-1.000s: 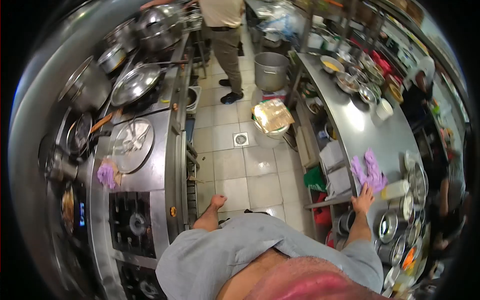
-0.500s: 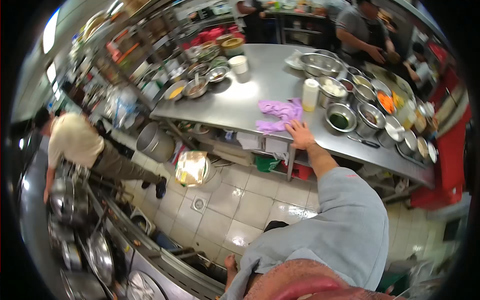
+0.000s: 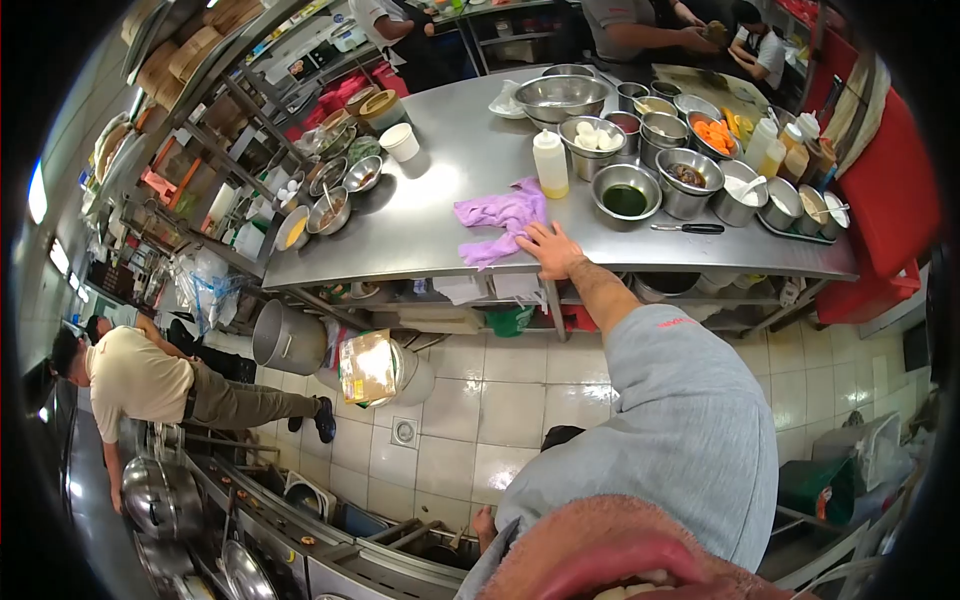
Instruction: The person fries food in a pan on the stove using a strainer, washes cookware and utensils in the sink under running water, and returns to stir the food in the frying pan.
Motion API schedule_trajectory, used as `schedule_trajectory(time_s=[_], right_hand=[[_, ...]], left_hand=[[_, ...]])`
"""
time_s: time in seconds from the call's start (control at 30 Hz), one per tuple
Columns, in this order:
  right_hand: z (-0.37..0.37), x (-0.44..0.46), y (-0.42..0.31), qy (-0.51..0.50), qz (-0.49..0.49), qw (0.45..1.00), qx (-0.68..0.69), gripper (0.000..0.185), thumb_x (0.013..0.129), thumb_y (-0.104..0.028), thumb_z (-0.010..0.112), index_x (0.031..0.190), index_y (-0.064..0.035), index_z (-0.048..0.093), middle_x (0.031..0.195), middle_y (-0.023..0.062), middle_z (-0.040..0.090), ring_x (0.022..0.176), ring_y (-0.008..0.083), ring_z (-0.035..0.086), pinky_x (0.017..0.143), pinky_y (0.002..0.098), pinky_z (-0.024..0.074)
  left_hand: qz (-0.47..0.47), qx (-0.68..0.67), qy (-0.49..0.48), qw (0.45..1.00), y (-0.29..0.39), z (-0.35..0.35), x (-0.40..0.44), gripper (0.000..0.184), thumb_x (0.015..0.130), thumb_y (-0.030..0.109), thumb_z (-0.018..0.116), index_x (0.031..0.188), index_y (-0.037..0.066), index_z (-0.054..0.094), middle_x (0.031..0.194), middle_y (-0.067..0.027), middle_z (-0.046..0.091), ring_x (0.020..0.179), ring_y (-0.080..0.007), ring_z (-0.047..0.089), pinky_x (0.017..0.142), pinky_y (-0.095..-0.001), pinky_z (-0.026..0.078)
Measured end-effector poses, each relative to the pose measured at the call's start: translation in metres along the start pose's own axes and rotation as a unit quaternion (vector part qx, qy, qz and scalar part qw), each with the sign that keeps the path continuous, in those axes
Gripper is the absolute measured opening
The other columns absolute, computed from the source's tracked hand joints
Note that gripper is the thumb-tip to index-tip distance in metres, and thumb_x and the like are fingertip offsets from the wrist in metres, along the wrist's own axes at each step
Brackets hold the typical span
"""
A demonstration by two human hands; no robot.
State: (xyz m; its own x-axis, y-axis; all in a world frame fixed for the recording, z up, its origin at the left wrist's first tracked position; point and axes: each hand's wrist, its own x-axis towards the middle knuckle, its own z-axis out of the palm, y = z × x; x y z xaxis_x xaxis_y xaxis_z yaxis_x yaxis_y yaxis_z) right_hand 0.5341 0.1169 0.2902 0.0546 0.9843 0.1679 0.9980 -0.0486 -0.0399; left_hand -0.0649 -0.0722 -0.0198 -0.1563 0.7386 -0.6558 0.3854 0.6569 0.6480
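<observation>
Stainless steel fills the upper half of the frame: a long counter [image 3: 430, 240] curves from the left of centre across to the right, with tiled floor [image 3: 500, 410] below it. Near its front edge, around the centre, lies a crumpled purple cloth [image 3: 505, 213]. I have my right hand [image 3: 553, 250] beside it, palm down at the counter edge, the fingers spread and clenched around nothing, their tips at the cloth's right side; whether they press on the fabric I can't tell. As I judge it, this is a reach or a lean, with no grip formed; gathering up the cloth would call for sliding the fingers further over it and curling them in.

My left hand [image 3: 485, 527] shows only in part at the bottom centre, low by the stove side, and I can't make out what its fingers are doing.

Just behind the cloth stands a squeeze bottle [image 3: 550, 165] with yellow liquid, upright, and to its right a steel bowl [image 3: 603, 182] of dark green liquid. A black-handled knife [image 3: 700, 228] lies right of my fingers, so any sweep that way would want care. At lower left, a person in a pale shirt [image 3: 140, 375] bends by the pots [image 3: 165, 495].
</observation>
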Motion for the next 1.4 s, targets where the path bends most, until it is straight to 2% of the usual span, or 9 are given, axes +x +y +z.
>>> schedule_trajectory(time_s=[0.17, 0.57, 0.77, 0.97, 1.03, 1.07, 1.17, 1.23, 1.4], right_hand=[[-0.002, 0.000, 0.001, -0.014, 0.012, 1.000, 0.002, 0.086, 0.055, -0.023, 0.069, 0.130, -0.0153, 0.026, 0.133, 0.0097, 0.025, 0.126, 0.0254, 0.019, 0.099, 0.0510, 0.0207], [-0.002, -0.002, 0.002, 0.005, 0.003, 1.000, 0.005, 0.085, 0.055, -0.021, 0.068, 0.129, -0.0137, 0.027, 0.132, 0.0100, 0.028, 0.125, 0.0250, 0.020, 0.099, 0.0513, 0.0188], [0.001, -0.001, 0.002, 0.005, 0.009, 1.000, 0.007, 0.084, 0.055, -0.022, 0.068, 0.128, -0.0138, 0.029, 0.132, 0.0099, 0.028, 0.125, 0.0252, 0.021, 0.099, 0.0517, 0.0193], [0.002, -0.001, 0.007, 0.007, 0.001, 1.000, 0.010, 0.085, 0.054, -0.022, 0.069, 0.129, -0.0143, 0.028, 0.132, 0.0105, 0.029, 0.126, 0.0262, 0.020, 0.098, 0.0521, 0.0209], [0.009, 0.003, 0.006, 0.015, -0.005, 1.000, 0.020, 0.084, 0.054, -0.022, 0.069, 0.128, -0.0146, 0.029, 0.131, 0.0114, 0.029, 0.125, 0.0274, 0.023, 0.098, 0.0515, 0.0217], [0.009, 0.002, 0.007, 0.020, -0.009, 0.999, 0.032, 0.084, 0.054, -0.021, 0.069, 0.128, -0.0147, 0.030, 0.131, 0.0120, 0.030, 0.124, 0.0282, 0.024, 0.098, 0.0512, 0.0221], [-0.001, 0.003, -0.004, -0.006, 0.025, 0.998, 0.056, 0.083, 0.055, -0.023, 0.071, 0.127, -0.0139, 0.030, 0.130, 0.0150, 0.029, 0.121, 0.0315, 0.029, 0.098, 0.0435, 0.0245], [0.011, 0.008, -0.003, 0.023, -0.023, 0.999, -0.008, 0.090, 0.056, -0.025, 0.070, 0.132, -0.0144, 0.022, 0.131, 0.0133, 0.028, 0.122, 0.0307, 0.027, 0.097, 0.0464, 0.0228], [-0.001, 0.010, -0.021, -0.009, -0.013, 0.999, -0.033, 0.089, 0.058, -0.028, 0.071, 0.131, -0.0121, 0.021, 0.133, 0.0131, 0.025, 0.125, 0.0281, 0.020, 0.097, 0.0504, 0.0202]], left_hand=[[0.075, 0.230, -0.048, 0.969, 0.018, 0.003, 0.014, 0.039, 0.077, 0.027, 0.054, 0.098, -0.005, 0.057, 0.093, -0.0163, 0.060, 0.086, -0.0233, 0.056, 0.076, -0.0335, 0.043], [0.026, 0.127, -0.179, 0.975, 0.053, 0.018, 0.029, 0.038, 0.075, 0.027, 0.057, 0.095, -0.005, 0.058, 0.087, -0.0147, 0.062, 0.082, -0.0212, 0.056, 0.076, -0.0327, 0.044], [0.084, 0.099, -0.038, 0.991, 0.062, 0.034, 0.039, 0.034, 0.073, 0.025, 0.060, 0.089, -0.005, 0.060, 0.081, -0.0136, 0.062, 0.077, -0.0195, 0.056, 0.071, -0.0329, 0.044], [0.179, 0.109, -0.051, 0.976, 0.059, 0.034, 0.040, 0.028, 0.072, 0.022, 0.057, 0.084, -0.003, 0.062, 0.070, -0.0095, 0.059, 0.066, -0.0167, 0.053, 0.061, -0.0310, 0.043], [0.077, 0.158, -0.113, 0.978, 0.054, 0.022, 0.039, 0.025, 0.074, 0.021, 0.053, 0.077, -0.002, 0.062, 0.062, -0.0070, 0.056, 0.059, -0.0144, 0.051, 0.054, -0.0300, 0.041], [0.204, 0.187, -0.146, 0.950, 0.093, 0.009, 0.001, 0.028, 0.075, 0.024, 0.051, 0.066, -0.001, 0.059, 0.058, -0.0087, 0.055, 0.058, -0.0147, 0.051, 0.053, -0.0304, 0.039], [0.247, 0.218, -0.033, 0.944, 0.049, 0.012, 0.006, 0.034, 0.073, 0.029, 0.055, 0.086, -0.001, 0.062, 0.080, -0.0144, 0.062, 0.075, -0.0206, 0.057, 0.069, -0.0334, 0.043], [0.045, 0.093, 0.031, 0.994, 0.056, 0.015, -0.009, 0.035, 0.071, 0.033, 0.057, 0.087, 0.003, 0.063, 0.087, -0.0141, 0.063, 0.085, -0.0221, 0.059, 0.077, -0.0320, 0.043], [0.022, 0.050, 0.082, 0.995, 0.014, 0.009, -0.007, 0.035, 0.069, 0.035, 0.058, 0.088, 0.006, 0.064, 0.090, -0.0126, 0.062, 0.088, -0.0244, 0.058, 0.080, -0.0325, 0.044]])
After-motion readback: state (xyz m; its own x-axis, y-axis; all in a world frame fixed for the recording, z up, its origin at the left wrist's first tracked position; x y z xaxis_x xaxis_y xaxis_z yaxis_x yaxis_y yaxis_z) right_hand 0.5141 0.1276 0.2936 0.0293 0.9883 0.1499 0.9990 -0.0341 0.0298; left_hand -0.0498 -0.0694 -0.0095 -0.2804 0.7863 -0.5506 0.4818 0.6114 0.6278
